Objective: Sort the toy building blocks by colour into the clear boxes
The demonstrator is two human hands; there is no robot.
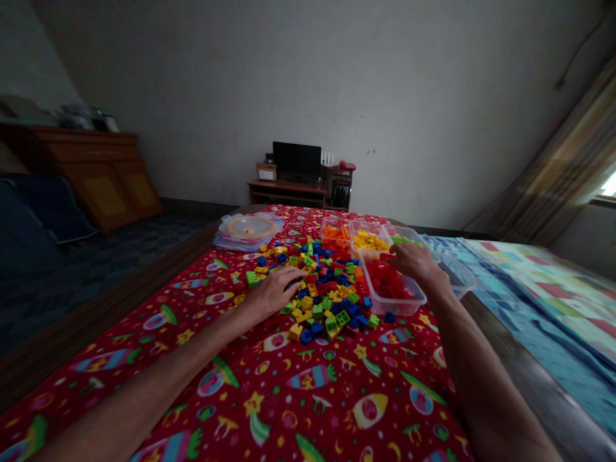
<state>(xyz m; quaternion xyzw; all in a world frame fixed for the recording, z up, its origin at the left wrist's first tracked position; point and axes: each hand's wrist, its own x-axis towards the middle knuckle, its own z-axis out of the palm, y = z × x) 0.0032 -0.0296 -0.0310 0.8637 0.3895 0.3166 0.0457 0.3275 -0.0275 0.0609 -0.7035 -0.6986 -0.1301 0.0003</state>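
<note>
A heap of small plastic bricks (323,290) in yellow, blue, green, red and orange lies on a red patterned cloth (308,391). My left hand (274,290) rests palm down on the heap's left edge, fingers curled among the bricks. My right hand (411,260) hovers over a clear tub of red bricks (391,285), fingers bent downward; what they hold is hidden. Behind it stand a tub of yellow bricks (368,241), a tub of orange bricks (335,233) and a tub with green bricks (407,239).
Stacked clear lids (249,229) lie at the cloth's far left. A blue patterned mat (539,301) lies to the right. A wooden cabinet (103,176) stands at left, a low table with a dark monitor (297,162) by the far wall, a curtain (563,173) at right.
</note>
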